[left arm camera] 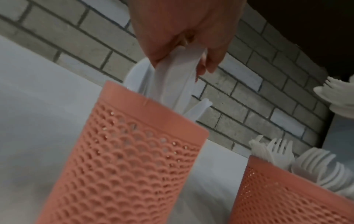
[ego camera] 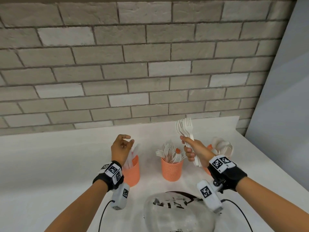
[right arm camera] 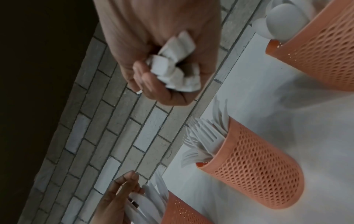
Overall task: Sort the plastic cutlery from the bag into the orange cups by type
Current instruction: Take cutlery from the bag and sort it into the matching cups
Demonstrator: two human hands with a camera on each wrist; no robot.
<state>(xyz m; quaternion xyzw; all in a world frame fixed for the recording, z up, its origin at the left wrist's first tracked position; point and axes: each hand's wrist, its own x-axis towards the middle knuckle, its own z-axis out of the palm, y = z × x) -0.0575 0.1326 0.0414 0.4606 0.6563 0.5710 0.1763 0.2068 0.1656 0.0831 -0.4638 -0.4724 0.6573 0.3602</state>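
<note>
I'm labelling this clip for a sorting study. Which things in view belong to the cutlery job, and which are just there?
Part of the job:
- fork bundle gripped by right hand
- left hand at knives
- knife cup
- fork cup
- spoon cup
- bag

Just there:
- brick wall
- table

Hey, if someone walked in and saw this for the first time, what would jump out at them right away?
First, the bunch of white forks raised in the right hand above the table. Then the three orange cups in a row: the left cup with knives, where the left hand touches them, the middle cup bristling with forks, and the right cup with spoons.
</note>
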